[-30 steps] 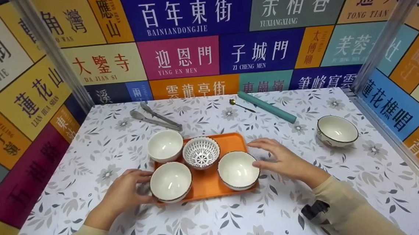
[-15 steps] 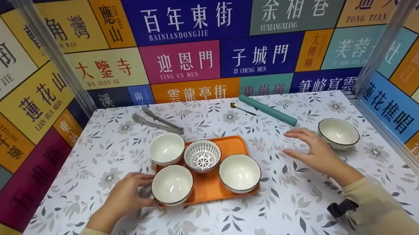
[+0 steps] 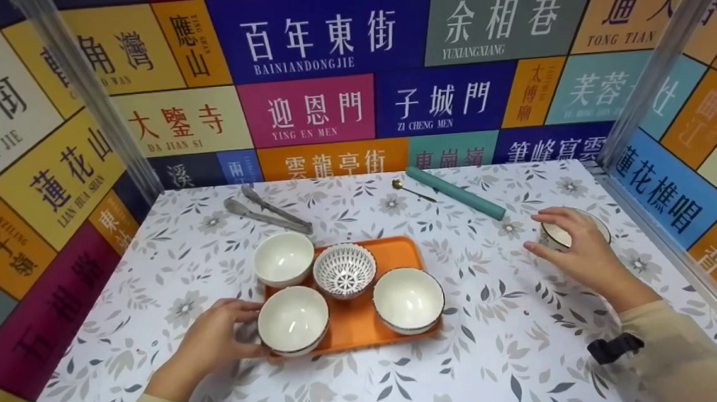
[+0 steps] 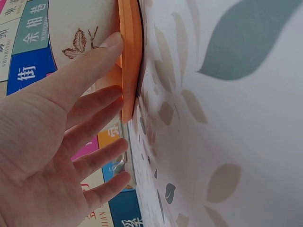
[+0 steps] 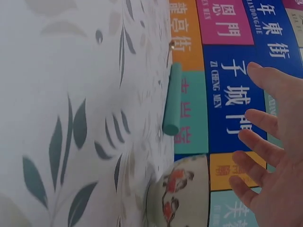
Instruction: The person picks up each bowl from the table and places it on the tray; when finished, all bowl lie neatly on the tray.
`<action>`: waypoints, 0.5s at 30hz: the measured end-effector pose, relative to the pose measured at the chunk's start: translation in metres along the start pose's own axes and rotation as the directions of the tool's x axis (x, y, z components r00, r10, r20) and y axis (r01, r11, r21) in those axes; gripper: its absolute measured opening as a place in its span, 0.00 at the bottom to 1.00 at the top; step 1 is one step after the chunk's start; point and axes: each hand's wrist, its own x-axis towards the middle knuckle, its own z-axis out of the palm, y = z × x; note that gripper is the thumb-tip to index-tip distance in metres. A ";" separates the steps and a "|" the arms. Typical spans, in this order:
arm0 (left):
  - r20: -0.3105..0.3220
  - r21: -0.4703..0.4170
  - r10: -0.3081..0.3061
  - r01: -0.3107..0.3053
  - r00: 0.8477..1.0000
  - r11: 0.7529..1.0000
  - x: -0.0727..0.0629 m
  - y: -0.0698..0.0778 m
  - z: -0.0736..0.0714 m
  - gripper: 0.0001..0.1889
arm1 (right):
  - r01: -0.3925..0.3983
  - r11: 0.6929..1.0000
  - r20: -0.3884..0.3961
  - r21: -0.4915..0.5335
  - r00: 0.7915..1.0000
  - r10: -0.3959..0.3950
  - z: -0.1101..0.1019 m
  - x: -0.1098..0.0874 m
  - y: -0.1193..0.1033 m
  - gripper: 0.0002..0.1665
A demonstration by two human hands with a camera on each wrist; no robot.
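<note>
My left hand [image 3: 207,339] is at the left end of the orange tray [image 3: 393,246], beside the near-left white bowl [image 3: 293,319]. The left wrist view shows its thumb and fingertips touching the tray's rim [image 4: 130,56], the fingers fairly straight. Also on the tray are a far-left white bowl [image 3: 284,258], a black-patterned bowl [image 3: 344,270] and a right white bowl [image 3: 408,299]. My right hand [image 3: 593,260], fingers spread, hovers in front of a lone bowl [image 3: 600,225], partly hiding it. Red birds decorate that bowl [image 5: 182,191] in the right wrist view; the hand holds nothing.
Grey tongs [image 3: 268,210] lie behind the tray. A small gold-headed spoon [image 3: 414,191] and a green cylindrical rod [image 3: 456,193] lie at the back. A floral cloth [image 3: 470,357] covers the table, and sign-covered walls [image 3: 321,33] enclose its back and sides.
My right hand has left the right bowl on the tray and moved rightward to the lone bowl. My left hand stays by the tray's left end. The bowls have not moved.
</note>
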 end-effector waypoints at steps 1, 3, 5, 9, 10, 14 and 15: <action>0.001 -0.001 -0.001 0.001 1.000 1.000 0.000 0.000 0.000 0.36 | -0.012 1.000 0.001 -0.003 1.000 0.012 -0.001 0.000 0.003 0.36; 0.001 -0.003 0.002 -0.002 1.000 1.000 -0.001 0.000 0.000 0.35 | -0.035 0.999 0.001 -0.003 0.999 0.035 -0.004 -0.001 0.009 0.37; -0.001 -0.002 0.006 -0.006 1.000 1.000 -0.001 0.000 0.000 0.35 | -0.050 0.999 -0.004 -0.003 0.999 0.050 -0.006 -0.002 0.014 0.38; -0.005 0.007 0.012 -0.012 1.000 1.000 -0.001 0.000 0.000 0.35 | -0.095 0.995 -0.005 -0.023 0.995 0.095 -0.012 -0.002 0.024 0.40; -0.008 0.010 0.016 -0.015 1.000 1.000 -0.001 0.000 0.000 0.35 | -0.112 0.993 -0.001 -0.036 0.994 0.112 -0.014 -0.002 0.026 0.42; -0.018 0.014 0.037 -0.037 0.999 0.999 -0.001 -0.001 0.001 0.34 | -0.163 0.980 0.007 -0.112 0.986 0.165 -0.020 -0.002 0.035 0.50; -0.021 0.015 0.040 -0.039 0.999 0.999 -0.001 -0.001 0.001 0.34 | -0.169 0.977 0.007 -0.129 0.985 0.171 -0.021 -0.002 0.038 0.53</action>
